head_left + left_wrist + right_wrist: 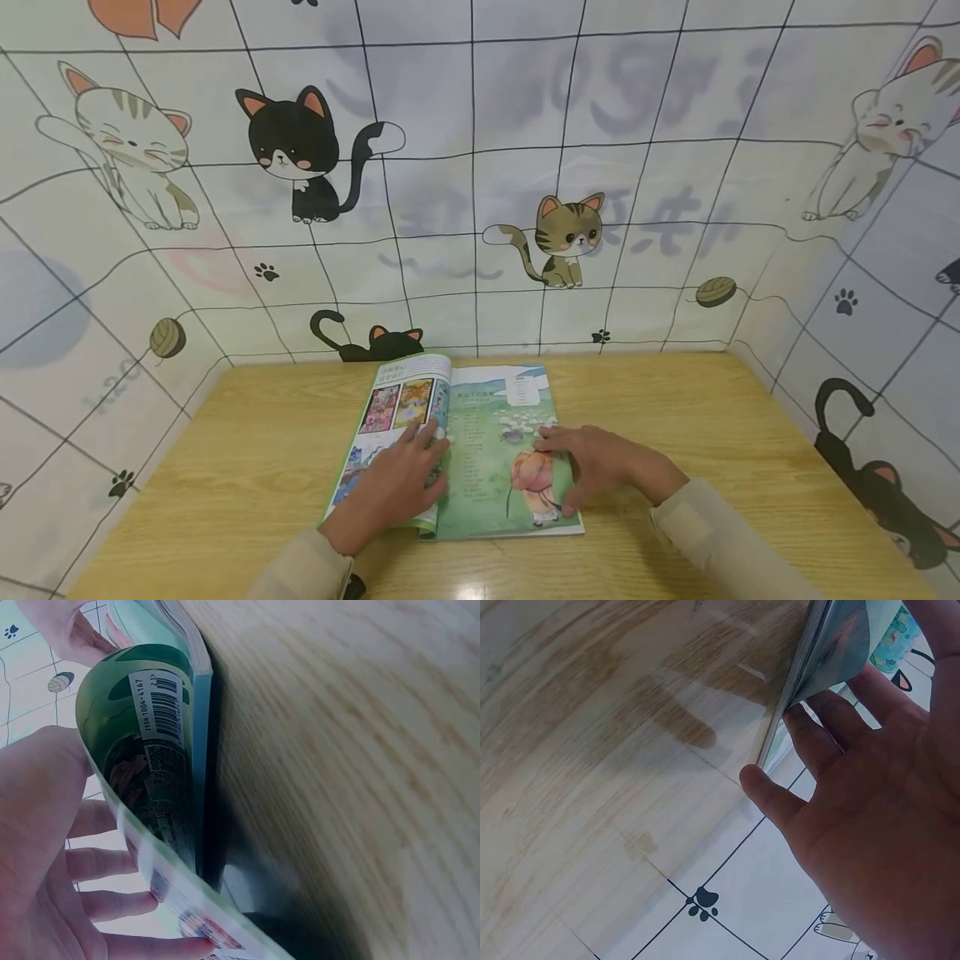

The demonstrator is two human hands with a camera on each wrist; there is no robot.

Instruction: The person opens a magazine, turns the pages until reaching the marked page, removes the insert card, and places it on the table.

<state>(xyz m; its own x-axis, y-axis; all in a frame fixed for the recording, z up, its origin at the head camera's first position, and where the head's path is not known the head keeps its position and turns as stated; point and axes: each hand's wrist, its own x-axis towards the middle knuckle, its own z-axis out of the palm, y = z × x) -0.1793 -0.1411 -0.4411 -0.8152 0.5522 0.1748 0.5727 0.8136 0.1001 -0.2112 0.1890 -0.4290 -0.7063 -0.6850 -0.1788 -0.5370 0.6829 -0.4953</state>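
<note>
A magazine (487, 467) lies spread on the wooden table, its left pages rolled over toward the spine. My left hand (405, 483) rests on the left page, fingers spread. In the left wrist view, that hand (45, 855) lies along the outside of the curved cover (94, 712), and a printed barcode shows inside the curve. At the right page's outer edge is my right hand (600, 458), its fingertips touching the illustrated page. The right wrist view shows a bowed page (840, 656) against the fingers of the right hand (870, 787), with the thumb apart at the magazine's edge.
The wooden table (660, 400) extends on both sides of the magazine. Behind it and at the sides stand white walls (450, 192) with black grid lines and cartoon cats. A small dark object (355, 587) shows by the left cuff.
</note>
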